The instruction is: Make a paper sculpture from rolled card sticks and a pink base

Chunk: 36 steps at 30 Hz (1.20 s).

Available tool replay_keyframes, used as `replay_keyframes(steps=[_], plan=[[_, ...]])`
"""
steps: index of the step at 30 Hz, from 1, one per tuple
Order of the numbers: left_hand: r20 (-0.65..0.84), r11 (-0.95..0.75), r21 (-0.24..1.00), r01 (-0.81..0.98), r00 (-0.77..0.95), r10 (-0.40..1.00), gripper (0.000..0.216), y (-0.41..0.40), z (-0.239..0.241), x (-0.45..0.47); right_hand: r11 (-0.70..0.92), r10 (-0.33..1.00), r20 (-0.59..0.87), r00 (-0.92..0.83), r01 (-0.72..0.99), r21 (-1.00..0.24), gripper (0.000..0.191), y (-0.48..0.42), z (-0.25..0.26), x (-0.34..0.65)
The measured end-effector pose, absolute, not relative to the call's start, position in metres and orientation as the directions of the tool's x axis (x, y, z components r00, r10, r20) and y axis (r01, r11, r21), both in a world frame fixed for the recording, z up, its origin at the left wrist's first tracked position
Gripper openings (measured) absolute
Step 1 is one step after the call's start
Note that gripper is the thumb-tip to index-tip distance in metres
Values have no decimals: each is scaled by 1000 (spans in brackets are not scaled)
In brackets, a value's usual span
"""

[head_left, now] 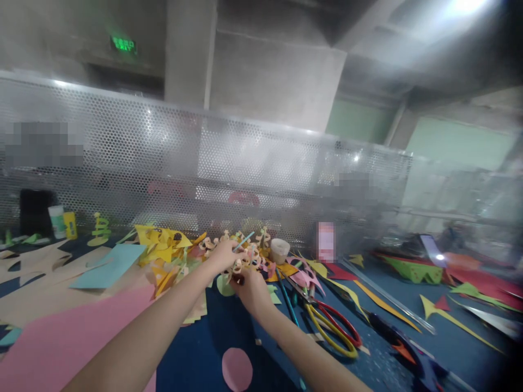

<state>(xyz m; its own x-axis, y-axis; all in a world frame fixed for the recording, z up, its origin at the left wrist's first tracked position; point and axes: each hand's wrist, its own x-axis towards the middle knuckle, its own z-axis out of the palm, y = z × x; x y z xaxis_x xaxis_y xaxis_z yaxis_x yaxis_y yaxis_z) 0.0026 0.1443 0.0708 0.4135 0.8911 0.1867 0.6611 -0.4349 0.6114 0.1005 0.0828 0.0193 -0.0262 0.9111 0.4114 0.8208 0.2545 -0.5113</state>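
In the head view, the two bare hands work close together above a dark blue table [192,359], in front of a perforated metal screen [253,163]. The left hand [223,257] reaches forward with its fingers bent and near each other. A thin light blue strip [247,238] stands tilted at its fingertips; I cannot tell if the fingers grip it. The right hand [252,293] is lower and nearer to the person, its fingers curled inward. Its fingertips are partly hidden, so I cannot tell what it holds. Pale paper curls [238,266] lie between the two hands, above a light green disc [224,285].

Behind and to the left of the hands there is a pile of yellow paper scraps [165,239]. A white cup [280,251] stands just beyond the hands, to the right. Scissors [311,302] with one red and one yellow handle loop lie right of the right hand, and a teal pencil [289,298] lies beside them. A pink circle [237,369] lies between the forearms. A large pink sheet [93,332] is partly under the left forearm, and a light blue sheet [108,265] lies farther left.
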Motion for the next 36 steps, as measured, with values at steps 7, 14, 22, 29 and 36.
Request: replay_keyframes(steps=[7, 14, 22, 29, 36], plan=[[123, -427, 580, 694, 443, 888, 29, 152, 75, -2, 146, 941, 339, 12, 887, -438, 14, 88, 17, 89], [131, -425, 518, 743, 422, 897, 29, 159, 73, -4, 146, 957, 291, -16, 890, -432, 16, 92, 16, 95], [228, -461, 494, 738, 401, 887, 30, 153, 76, -3, 168, 956, 292, -35, 881, -443, 18, 85, 19, 104], [265, -454, 476, 753, 369, 891, 30, 154, 76, -3, 174, 946, 323, -25, 881, -439, 20, 85, 17, 103], [291, -438, 479, 761, 333, 897, 37, 148, 78, -14, 201, 929, 369, -26, 873, -445, 20, 76, 22, 106]])
